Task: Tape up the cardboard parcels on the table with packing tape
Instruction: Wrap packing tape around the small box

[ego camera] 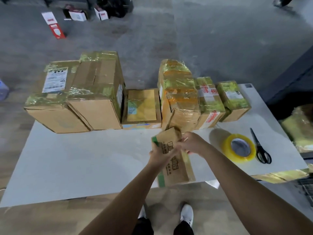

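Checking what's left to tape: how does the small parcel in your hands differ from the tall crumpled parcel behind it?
The small parcel is held by the left hand and right hand; the tall crumpled parcel stands untouched in the row. The small parcel shows mostly bare printed cardboard with a green edge strip; the tall crumpled parcel is wrapped in glossy yellowish tape. Both are brown cardboard.

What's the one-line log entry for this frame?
left hand: grips small parcel | right hand: grips same | tape roll, scissors: untouched on table
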`<state>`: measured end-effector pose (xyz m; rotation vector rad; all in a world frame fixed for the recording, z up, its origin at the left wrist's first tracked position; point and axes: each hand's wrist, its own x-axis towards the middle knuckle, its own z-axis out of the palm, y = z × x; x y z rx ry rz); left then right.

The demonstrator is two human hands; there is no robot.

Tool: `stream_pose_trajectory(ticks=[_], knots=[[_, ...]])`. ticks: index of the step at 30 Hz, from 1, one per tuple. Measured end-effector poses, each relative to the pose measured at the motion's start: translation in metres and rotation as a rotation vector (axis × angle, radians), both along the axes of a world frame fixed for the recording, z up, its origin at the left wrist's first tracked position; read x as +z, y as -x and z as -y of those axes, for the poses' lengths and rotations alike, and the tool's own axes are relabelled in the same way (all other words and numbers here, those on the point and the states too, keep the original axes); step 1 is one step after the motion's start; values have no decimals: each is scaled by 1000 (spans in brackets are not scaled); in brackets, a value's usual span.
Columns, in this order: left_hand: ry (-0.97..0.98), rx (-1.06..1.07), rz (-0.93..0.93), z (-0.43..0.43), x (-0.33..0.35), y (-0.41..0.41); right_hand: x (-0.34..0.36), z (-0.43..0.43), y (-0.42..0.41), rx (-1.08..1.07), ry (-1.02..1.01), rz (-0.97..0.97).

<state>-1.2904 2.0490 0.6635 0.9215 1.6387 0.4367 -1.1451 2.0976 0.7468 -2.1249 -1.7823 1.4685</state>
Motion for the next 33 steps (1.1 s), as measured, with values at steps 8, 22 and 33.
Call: stream_pose_trajectory(ticks=[8,22,33], knots=[[69,-45,167,2,45,14,-11,-3,7,-83,-85,-101],[-43,271,56,3,40,30,-25,2,6,56,-66,-69],[-9,-189,-348,5,30,35,-41,11,8,72,-74,24]])
